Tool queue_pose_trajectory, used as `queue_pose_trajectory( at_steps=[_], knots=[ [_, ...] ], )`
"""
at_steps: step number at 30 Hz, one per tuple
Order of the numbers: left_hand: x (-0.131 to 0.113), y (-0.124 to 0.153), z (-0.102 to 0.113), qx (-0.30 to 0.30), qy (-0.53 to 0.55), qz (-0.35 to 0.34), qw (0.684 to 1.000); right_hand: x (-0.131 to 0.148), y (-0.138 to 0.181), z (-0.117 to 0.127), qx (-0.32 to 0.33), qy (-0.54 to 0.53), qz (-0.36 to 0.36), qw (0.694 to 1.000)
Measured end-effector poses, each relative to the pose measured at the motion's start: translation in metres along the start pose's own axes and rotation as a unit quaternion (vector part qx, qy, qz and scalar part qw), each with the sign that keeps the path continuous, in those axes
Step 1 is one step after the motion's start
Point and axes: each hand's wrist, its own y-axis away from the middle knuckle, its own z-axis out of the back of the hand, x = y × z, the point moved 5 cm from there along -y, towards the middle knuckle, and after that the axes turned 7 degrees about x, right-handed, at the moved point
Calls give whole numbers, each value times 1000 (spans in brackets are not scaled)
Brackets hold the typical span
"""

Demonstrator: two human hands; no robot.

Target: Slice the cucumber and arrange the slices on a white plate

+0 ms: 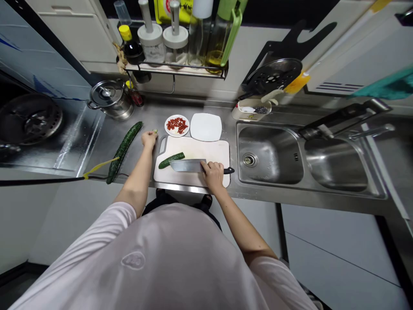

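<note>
A white cutting board (213, 153) lies at the counter's front edge. On it rests a short piece of cucumber (171, 160). My right hand (212, 172) is closed on the handle of a cleaver (187, 165), whose blade lies over the board just right of the cucumber piece. My left hand (149, 138) is left of the board, fingers pinched on a small green cucumber end (155, 130) above the steel counter. A long whole cucumber (124, 150) lies further left on the counter.
Behind the board stand a small plate of red chopped pieces (177, 125) and an empty white plate (205, 127). A steel pot (111, 99) is at back left, a double sink (271, 159) to the right, and a rack of bottles (176, 43) on the wall.
</note>
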Motion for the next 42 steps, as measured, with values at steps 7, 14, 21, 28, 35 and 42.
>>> queue_pose_trajectory(
  at_steps=[7, 14, 21, 28, 35, 42],
  knots=[
    [-6, -38, -3, 44, -91, -46, 994, -11, 5, 1, -6, -24, -46, 999],
    [-22, -31, -1, 24, -152, -131, 979, -17, 12, -2, 5, -33, -70, 997],
    [-30, -16, 8, -17, -177, -187, 966, -22, 15, -4, 7, -45, -81, 996],
    [-27, -14, 8, -4, -172, -156, 973, -25, 16, -4, 5, -70, -107, 992],
    [-30, 32, 21, -103, -43, -121, 986, -31, 10, -4, -14, -197, -166, 966],
    [-32, 129, -2, 68, -62, -295, 951, -24, -11, 2, 51, -176, -192, 964]
  ],
)
